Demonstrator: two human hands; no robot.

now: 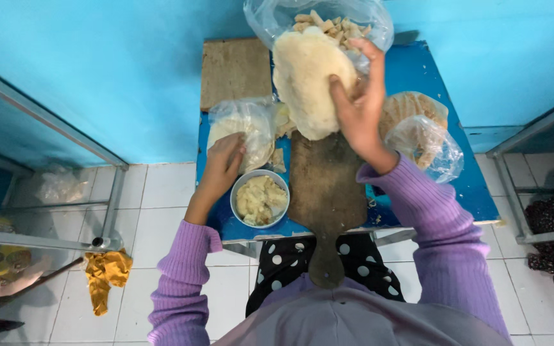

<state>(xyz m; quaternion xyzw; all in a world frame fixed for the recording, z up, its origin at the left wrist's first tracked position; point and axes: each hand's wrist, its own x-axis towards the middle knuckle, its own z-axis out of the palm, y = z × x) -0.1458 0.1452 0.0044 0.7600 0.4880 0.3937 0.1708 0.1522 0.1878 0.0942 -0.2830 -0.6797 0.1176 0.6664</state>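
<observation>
Sleeves of lilac knit run out from me to both hands over the small blue surface [476,192]. Nearest me, at its near edge, a wooden paddle board [326,192] lies with its handle hanging off toward my lap, and just left of it stands a round metal bowl [261,198] of pale filling. My left hand [224,160] rests fingers-down, loosely curled, on a clear plastic bag [245,128] of flat pale dough sheets beside the bowl. My right hand [360,106] pinches a large pale dough sheet [306,77] by its right edge, thumb in front and fingers behind, holding it up above the board's far end. To the right lies another bag [428,138] of flat rounds. At the far edge, a bag of small pale pieces [335,22] sits open, with a brown board [233,70] at the far left corner.
</observation>
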